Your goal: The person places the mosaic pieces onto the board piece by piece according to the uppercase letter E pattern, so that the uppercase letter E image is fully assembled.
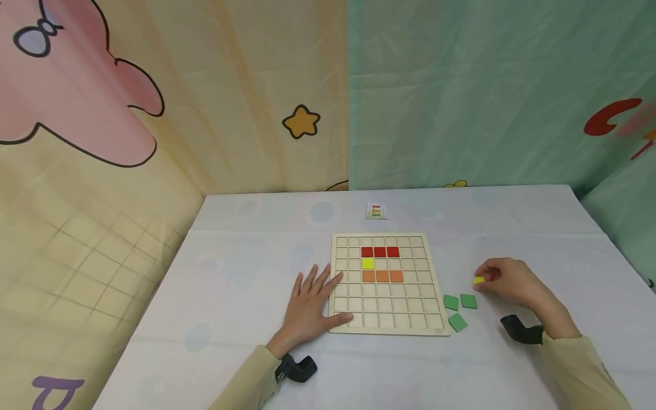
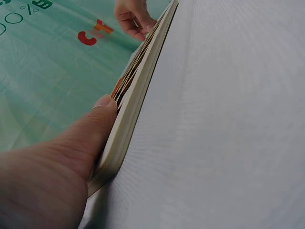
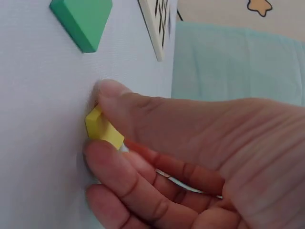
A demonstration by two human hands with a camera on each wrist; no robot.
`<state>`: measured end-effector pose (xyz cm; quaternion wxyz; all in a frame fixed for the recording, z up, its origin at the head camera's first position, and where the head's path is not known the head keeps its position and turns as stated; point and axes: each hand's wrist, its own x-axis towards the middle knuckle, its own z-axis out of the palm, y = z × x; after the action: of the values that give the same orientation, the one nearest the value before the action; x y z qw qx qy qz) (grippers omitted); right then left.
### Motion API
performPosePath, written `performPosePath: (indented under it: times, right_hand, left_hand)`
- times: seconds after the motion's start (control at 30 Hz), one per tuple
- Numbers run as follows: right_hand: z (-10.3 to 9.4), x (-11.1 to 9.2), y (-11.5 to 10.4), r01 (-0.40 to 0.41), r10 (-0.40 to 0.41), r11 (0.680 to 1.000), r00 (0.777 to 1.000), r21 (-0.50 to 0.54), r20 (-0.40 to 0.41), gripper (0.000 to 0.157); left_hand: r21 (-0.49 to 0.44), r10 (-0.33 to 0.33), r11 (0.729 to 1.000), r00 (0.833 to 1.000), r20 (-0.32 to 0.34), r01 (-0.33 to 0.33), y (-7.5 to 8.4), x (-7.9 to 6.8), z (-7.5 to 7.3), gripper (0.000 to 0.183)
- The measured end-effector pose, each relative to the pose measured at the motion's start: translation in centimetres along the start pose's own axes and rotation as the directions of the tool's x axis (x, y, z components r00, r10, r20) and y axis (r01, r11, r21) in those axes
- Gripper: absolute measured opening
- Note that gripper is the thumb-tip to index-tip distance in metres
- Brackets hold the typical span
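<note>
A wooden grid board (image 1: 394,306) lies on the table with three red tiles (image 1: 380,252) in one row. Below them sits one yellow tile (image 1: 368,263), then a row of three orange tiles (image 1: 382,276). My left hand (image 1: 307,307), fingers spread, rests over the board's left edge, its thumb on the near left corner. To the right of the board, my right hand (image 1: 512,280) pinches a yellow square tile (image 3: 102,128) between thumb and fingers, close over the table. Three green tiles (image 1: 458,322) lie between that hand and the board.
A small card (image 1: 376,211) printed with a coloured grid pattern lies behind the board near the table's back edge. Patterned curtains (image 1: 256,68) hang behind and beside the white table (image 1: 246,273). Each wrist carries a black camera mount (image 1: 521,330).
</note>
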<state>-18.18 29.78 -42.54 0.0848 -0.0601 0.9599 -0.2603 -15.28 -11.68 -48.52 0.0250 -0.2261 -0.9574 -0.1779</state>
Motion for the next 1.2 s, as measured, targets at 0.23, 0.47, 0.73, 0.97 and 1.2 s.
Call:
performPosePath:
  times: [0.23, 0.47, 0.73, 0.97, 1.2]
  right_hand:
    - [0.0, 0.1, 0.4, -0.050, 0.050, 0.999, 0.999, 0.001, -0.018, 0.034]
    - [0.6, 0.5, 0.1, 0.017, -0.016, 1.000, 0.999, 0.022, -0.036, 0.028]
    - [1.9, 0.9, -1.2, 0.079, -0.072, 0.996, 0.983, 0.035, -0.169, 0.019]
    - [2.8, 0.9, -4.4, 0.206, -0.184, 0.976, 0.949, 0.063, -0.255, 0.013]
    - [5.8, 1.4, -8.2, 0.339, -0.309, 0.913, 0.938, 0.228, -0.158, 0.015]
  left_hand:
    - [-0.002, 0.000, 1.000, 1.000, 0.004, 0.000, 0.0, 0.0, 0.0, 0.086]
    - [0.015, -0.006, 1.000, 1.000, 0.006, 0.006, -0.2, 0.0, 0.0, 0.086]
    - [0.011, 0.002, 1.000, 1.000, -0.004, -0.002, -0.3, -0.1, 0.1, 0.086]
    - [0.004, 0.007, 1.000, 1.000, 0.004, -0.007, -0.1, 0.0, 0.2, 0.087]
    - [0.000, -0.001, 1.000, 1.000, 0.000, 0.001, -0.2, 0.0, 0.1, 0.087]
